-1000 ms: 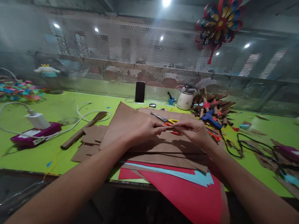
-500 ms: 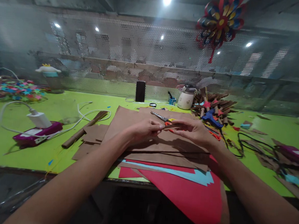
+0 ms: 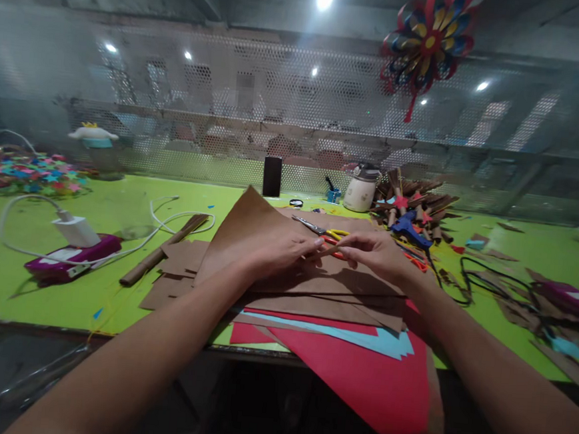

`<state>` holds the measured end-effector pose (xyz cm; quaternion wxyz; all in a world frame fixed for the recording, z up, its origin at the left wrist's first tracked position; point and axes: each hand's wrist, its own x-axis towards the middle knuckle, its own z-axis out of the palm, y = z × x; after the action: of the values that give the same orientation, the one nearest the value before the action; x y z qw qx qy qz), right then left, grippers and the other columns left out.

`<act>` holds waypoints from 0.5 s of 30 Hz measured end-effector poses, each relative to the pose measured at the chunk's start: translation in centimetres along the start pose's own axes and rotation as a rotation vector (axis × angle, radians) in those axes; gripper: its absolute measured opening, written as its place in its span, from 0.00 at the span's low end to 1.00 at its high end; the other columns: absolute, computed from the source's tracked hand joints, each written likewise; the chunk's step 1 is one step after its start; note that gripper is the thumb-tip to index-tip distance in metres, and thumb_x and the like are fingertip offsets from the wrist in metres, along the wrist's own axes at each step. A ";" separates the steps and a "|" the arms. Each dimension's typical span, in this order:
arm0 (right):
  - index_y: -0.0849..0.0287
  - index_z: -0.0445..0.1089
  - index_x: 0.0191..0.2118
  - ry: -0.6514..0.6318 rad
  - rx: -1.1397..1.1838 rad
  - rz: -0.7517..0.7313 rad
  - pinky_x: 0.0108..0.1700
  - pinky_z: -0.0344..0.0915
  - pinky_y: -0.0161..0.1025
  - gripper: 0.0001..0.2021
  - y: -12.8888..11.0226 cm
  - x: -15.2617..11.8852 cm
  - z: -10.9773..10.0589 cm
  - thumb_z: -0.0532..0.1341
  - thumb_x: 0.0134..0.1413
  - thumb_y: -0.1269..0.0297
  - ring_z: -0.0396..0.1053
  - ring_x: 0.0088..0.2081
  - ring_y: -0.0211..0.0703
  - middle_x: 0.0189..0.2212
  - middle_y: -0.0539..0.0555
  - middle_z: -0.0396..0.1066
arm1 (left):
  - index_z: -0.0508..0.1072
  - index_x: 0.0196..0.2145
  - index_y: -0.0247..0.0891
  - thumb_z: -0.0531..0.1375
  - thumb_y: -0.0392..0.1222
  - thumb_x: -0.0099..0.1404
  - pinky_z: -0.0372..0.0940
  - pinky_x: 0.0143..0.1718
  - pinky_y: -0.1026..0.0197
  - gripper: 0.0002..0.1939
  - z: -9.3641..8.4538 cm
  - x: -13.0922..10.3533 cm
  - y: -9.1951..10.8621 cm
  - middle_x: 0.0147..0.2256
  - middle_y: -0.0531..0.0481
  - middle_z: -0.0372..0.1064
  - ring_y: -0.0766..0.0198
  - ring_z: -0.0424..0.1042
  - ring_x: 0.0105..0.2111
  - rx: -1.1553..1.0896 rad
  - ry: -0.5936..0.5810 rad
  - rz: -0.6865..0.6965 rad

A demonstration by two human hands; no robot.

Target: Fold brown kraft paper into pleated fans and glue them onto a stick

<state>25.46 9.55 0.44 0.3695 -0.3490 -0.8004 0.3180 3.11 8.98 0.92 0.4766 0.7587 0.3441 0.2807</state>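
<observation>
Both hands meet over a stack of brown paper sheets (image 3: 324,283) at the table's front. A thin strip of brown paper (image 3: 329,251) runs between my fingertips. My right hand (image 3: 377,254) pinches its right end between thumb and fingers. At the other end, my left hand (image 3: 285,251) lies low over the sheets with its fingers closed on the strip; the fingertips are partly hidden. Scissors (image 3: 313,226) with yellow and orange handles lie just behind the hands, blades pointing left. The top sheet's far left corner (image 3: 249,204) curls upward.
Red paper (image 3: 376,391) and light blue paper (image 3: 390,344) stick out below the stack. Right of it are a blue glue gun (image 3: 411,229) and a heap of brown paper rolls (image 3: 421,194). A purple power strip (image 3: 73,260), white cable and brown paper tube (image 3: 159,253) lie left.
My left hand has turned flatter and lower over the sheets. The strip now slants between the hands. The top sheet's far left corner has risen from lying flat.
</observation>
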 end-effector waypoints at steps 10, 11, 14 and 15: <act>0.63 0.71 0.39 0.011 0.314 0.126 0.29 0.62 0.36 0.16 0.5 0.4 0.6 0.63 0.46 0.57 0.64 0.25 0.35 0.28 0.53 0.69 | 0.72 0.28 0.32 0.57 0.45 0.59 0.59 0.28 0.66 0.12 0.4 0.0 0.6 0.23 0.50 0.68 0.70 0.64 0.24 0.070 0.048 0.011; 0.62 0.71 0.40 0.034 0.373 0.146 0.30 0.63 0.36 0.17 0.4 0.4 0.8 0.64 0.45 0.57 0.65 0.26 0.35 0.28 0.53 0.70 | 0.71 0.31 0.32 0.57 0.45 0.59 0.60 0.29 0.65 0.12 0.5 0.0 0.6 0.24 0.49 0.69 0.69 0.66 0.24 -0.022 0.030 -0.007; 0.62 0.71 0.38 0.073 0.465 0.189 0.32 0.63 0.37 0.17 0.3 0.5 1.5 0.66 0.42 0.58 0.65 0.28 0.36 0.30 0.54 0.70 | 0.69 0.35 0.31 0.60 0.47 0.58 0.64 0.34 0.60 0.14 0.9 -0.1 0.5 0.28 0.46 0.71 0.66 0.69 0.27 -0.277 -0.038 -0.018; 0.62 0.72 0.35 0.071 0.459 0.191 0.32 0.63 0.37 0.15 0.2 0.5 1.8 0.67 0.41 0.58 0.65 0.28 0.36 0.29 0.53 0.70 | 0.68 0.35 0.31 0.61 0.48 0.57 0.65 0.35 0.58 0.16 1.0 0.0 0.4 0.28 0.46 0.71 0.65 0.70 0.28 -0.340 -0.066 -0.018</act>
<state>23.80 9.62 -0.45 0.4353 -0.3409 -0.6572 0.5123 3.97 8.28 0.93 0.6116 0.6727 0.2828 0.3055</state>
